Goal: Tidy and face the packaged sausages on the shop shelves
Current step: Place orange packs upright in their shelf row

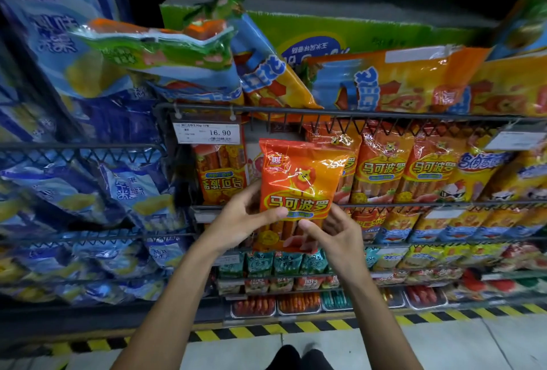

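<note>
Head view, both hands (245, 218) (334, 230) pinching glossy, crinkled orange sausage pack (299, 183)

Pack in my hands: orange sausage pack (299, 189), upright, label facing me.
Place: before the wire shelf (355, 116).

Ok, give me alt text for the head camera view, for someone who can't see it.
Two bare hands, left hand and right hand, hold an orange sausage pack upright and label-forward in front of wire shop shelves crowded with similar orange packs. A price tag reading 16.90 hangs above it, and blue snack bags fill the shelves at left.
</note>
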